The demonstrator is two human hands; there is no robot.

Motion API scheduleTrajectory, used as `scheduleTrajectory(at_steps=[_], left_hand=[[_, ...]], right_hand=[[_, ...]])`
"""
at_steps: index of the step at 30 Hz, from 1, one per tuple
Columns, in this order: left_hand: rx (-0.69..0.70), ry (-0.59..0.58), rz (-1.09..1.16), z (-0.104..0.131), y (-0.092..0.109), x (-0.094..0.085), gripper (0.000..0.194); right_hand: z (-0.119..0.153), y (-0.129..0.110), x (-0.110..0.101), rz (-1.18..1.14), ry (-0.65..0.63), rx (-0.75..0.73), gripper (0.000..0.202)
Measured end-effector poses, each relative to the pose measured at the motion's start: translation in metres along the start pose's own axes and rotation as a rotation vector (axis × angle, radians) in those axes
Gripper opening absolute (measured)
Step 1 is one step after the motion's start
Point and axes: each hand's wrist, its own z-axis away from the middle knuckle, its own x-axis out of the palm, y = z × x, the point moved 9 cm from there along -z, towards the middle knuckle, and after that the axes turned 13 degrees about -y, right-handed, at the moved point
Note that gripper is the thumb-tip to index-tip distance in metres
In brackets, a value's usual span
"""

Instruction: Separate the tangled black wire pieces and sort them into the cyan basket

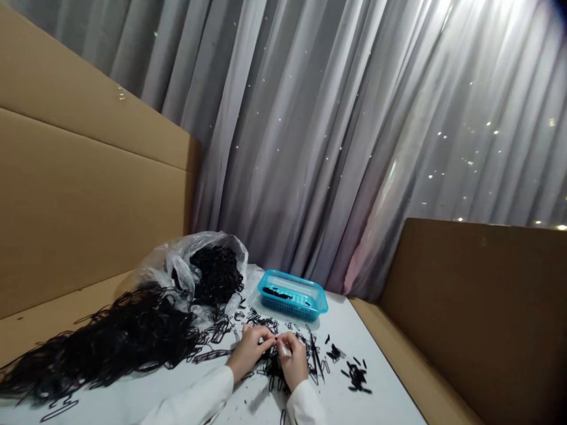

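My left hand (252,349) and my right hand (293,359) meet over the white table, fingertips pinched close together. Between them shows a tiny dark piece, too small to name. Thin black loop-shaped pieces (273,367) lie scattered under and around both hands. Beside my right hand is a slim, dark pointed tool (316,356), perhaps tweezers. Farther right sit two small heaps of short black pieces, one nearer (357,375) and one behind it (335,353).
Behind my hands stands a blue plastic basket (319,300) with some black pieces inside. To the left, a clear plastic bag (177,260) holds a black tangle, and a long heap of black strands (133,336) spreads leftward. Cardboard panels (88,177) and a grey curtain (283,147) surround the white table (381,354).
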Motion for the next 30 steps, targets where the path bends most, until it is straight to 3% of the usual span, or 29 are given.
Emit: scheduleTrajectory(at_steps=[6, 12, 19, 25, 27, 30], left_hand=[[-0.074, -0.003, 0.060, -0.010, -0.004, -0.010, 0.024], [-0.057, -0.050, 0.011, -0.027, -0.001, -0.018, 0.021], [-0.024, -0.166, -0.112, -0.020, -0.009, 0.000, 0.018], [0.129, -0.210, -0.399, -0.006, 0.004, 0.014, 0.022], [0.111, -0.265, -0.323, -0.006, 0.003, 0.016, 0.022], [-0.084, -0.222, -0.018, -0.010, -0.018, 0.005, 0.014]], right_hand=[[-0.009, -0.010, -0.006, 0.098, 0.007, -0.010, 0.025], [-0.031, -0.026, -0.014, 0.235, 0.018, -0.065, 0.014], [-0.025, -0.032, 0.003, 0.404, -0.068, -0.069, 0.019], [-0.016, -0.033, 0.007, 0.477, -0.135, -0.071, 0.025], [-0.016, -0.031, 0.003, 0.460, -0.153, -0.052, 0.023], [-0.016, -0.026, -0.008, 0.398, -0.155, 0.004, 0.017]])
